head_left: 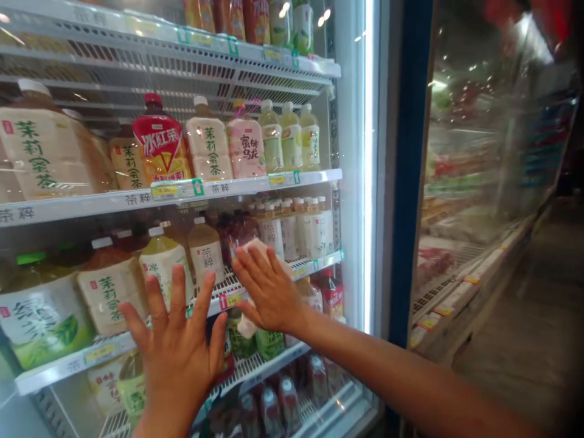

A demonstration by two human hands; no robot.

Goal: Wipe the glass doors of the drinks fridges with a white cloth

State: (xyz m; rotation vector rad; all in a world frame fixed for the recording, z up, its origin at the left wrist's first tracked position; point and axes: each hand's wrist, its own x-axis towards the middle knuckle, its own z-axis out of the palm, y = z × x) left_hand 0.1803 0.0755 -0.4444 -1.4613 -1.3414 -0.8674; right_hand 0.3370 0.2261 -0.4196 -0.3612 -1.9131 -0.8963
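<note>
My left hand [176, 347] lies flat against the glass of a drinks cooler [353, 152], fingers spread wide and nothing in it. My right hand [269, 289] reaches in from the right, and its flat palm and fingers press a white cloth [257, 246] against the same glass. The cloth shows above the fingertips and below the palm. Behind the glass near both hands stand tea bottles with white caps [206, 249] on a wire shelf [314, 263].
Upper shelves carry large tea bottles [45, 152], a red-capped bottle [159, 146] and small pale bottles [292, 137]. Red-lidded bottles [274, 407] fill the bottom shelf. A blue frame post [408, 182] separates this cooler from another glass-fronted case [479, 182]. An aisle floor [538, 316] runs on the right.
</note>
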